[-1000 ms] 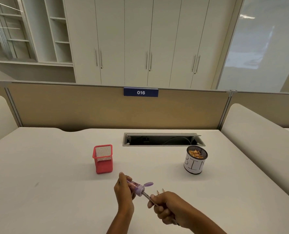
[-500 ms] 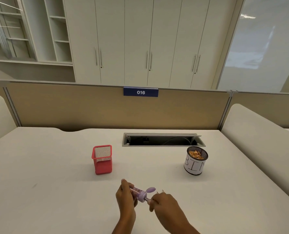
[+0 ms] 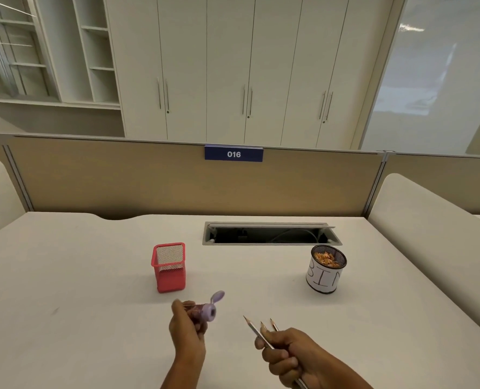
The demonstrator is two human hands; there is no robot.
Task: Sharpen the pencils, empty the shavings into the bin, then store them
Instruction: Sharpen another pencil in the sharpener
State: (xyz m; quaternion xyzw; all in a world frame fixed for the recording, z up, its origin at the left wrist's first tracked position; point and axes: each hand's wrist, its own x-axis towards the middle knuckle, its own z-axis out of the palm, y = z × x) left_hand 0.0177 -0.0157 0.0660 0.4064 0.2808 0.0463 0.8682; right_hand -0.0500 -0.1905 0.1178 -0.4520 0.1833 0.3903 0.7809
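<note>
Half a second ago a pencil sat in the sharpener's mouth with the two hands close together; now it is out and the hands have parted. The left hand [image 3: 188,329] curls its fingers round the barrel of the purple sharpener [image 3: 208,311], whose hole faces toward 3 o'clock. The right hand [image 3: 286,356] is closed on three pencils [image 3: 252,328], tips fanned toward 11 o'clock, and all three look pointed. So the sharpening seems done, and tipping out the shavings is likely next. The bin [image 3: 323,279] stands at 1 o'clock from the right hand, well apart, with orange shavings [image 3: 327,259] already inside. The red holder [image 3: 169,272], at 11 o'clock from the left hand, is near and has no pencils in it. The bin's white wrap carries hand-drawn "BIN", the last letter partly turned away. A blue plate [image 3: 233,154] on the partition reads "016". No brand shows on the sharpener.
</note>
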